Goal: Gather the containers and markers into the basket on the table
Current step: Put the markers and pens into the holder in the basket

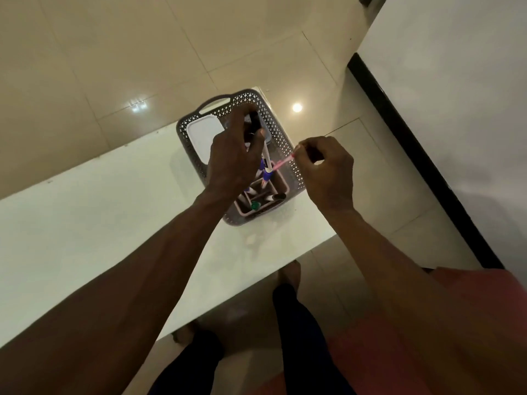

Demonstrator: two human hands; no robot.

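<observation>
Left grip (233,155): fingers curled round a bundle of markers (266,158), dark caps up, white barrels pointing down into a pale divided organiser container (281,182). Right grip (325,163): fingertips pinching a thin pink pen (281,163), slanted above the basket's right wall. Grey perforated plastic basket (281,129): on the white counter (85,218), near its far right corner; handle at the far end. Contents: organiser with green-capped marker (254,206) and black-capped marker (278,196); white lidded rectangular container (204,135) in the far left part.

Glossy cream floor tiles (114,52), white wall (456,81)
</observation>
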